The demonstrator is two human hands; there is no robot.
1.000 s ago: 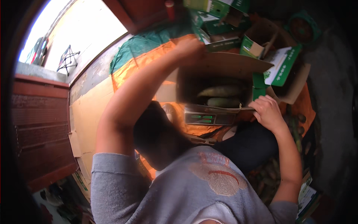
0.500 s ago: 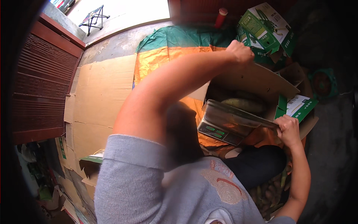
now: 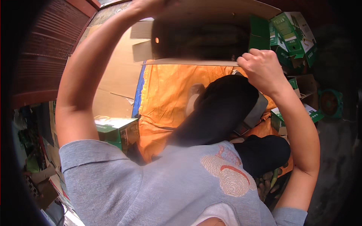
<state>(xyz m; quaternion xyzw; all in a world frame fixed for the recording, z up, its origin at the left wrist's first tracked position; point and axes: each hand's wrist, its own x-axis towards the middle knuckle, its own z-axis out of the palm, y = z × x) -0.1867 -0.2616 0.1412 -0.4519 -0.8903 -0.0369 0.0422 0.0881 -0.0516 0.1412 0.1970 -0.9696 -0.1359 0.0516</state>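
Note:
An open cardboard box (image 3: 211, 16) is up in front of me, lifted over the orange sheet, between my two hands. My left hand (image 3: 152, 5) grips its far left rim; the fingers are blurred and partly cut off by the picture's top edge. At the near right corner, beside a green flap (image 3: 259, 35), my right hand (image 3: 264, 69) is closed around the rim. The box's inside lies in deep shadow, so its contents cannot be made out. A grey weighing scale (image 3: 257, 113) sits beyond my bent knee, partly hidden by it.
An orange sheet (image 3: 162, 94) covers the floor, with flattened cardboard (image 3: 113, 83) to its left. Green-and-white cartons (image 3: 296, 34) stand at the far right, another carton (image 3: 118, 130) at my left. Brownish vegetables (image 3: 266, 184) lie by my right arm. A red-brown door (image 3: 45, 56) stands left.
The box has come off the scale and swung to the left, carried by both hands. My left arm has moved far left, and the scale is now behind my knee.

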